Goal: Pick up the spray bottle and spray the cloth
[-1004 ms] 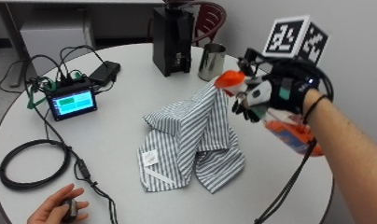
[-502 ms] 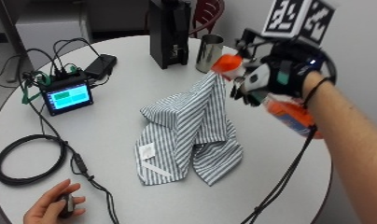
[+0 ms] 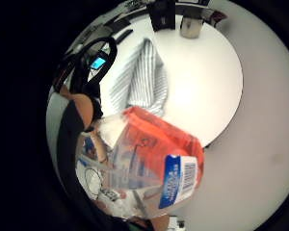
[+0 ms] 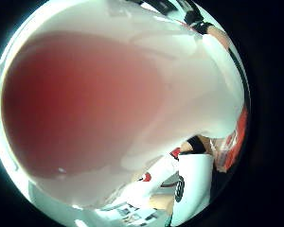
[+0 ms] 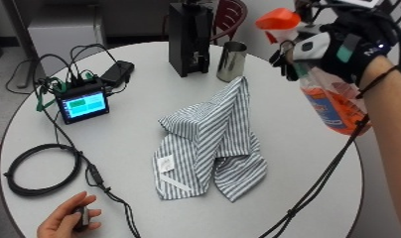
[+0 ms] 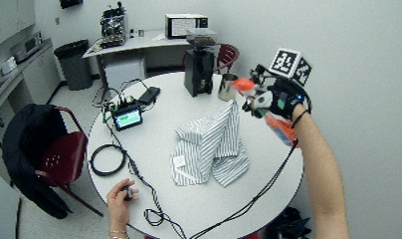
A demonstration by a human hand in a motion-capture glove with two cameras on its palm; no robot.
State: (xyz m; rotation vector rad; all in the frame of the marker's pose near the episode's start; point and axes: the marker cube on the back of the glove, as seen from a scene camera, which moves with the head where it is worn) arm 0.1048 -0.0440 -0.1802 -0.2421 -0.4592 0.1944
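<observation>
A round white desk (image 6: 188, 199) is standing on grey floor (image 6: 35, 219) by a pale wall (image 6: 360, 45), a maroon chair (image 6: 55, 159) sitting beside it, a bin (image 6: 74, 54) and counter (image 6: 138, 42) standing behind.

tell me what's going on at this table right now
A person's gloved right hand grips a spray bottle of orange liquid in the air, its nozzle turned toward the striped cloth lying crumpled on the round table. The bare hand rests at the table's near edge, holding a small device.
</observation>
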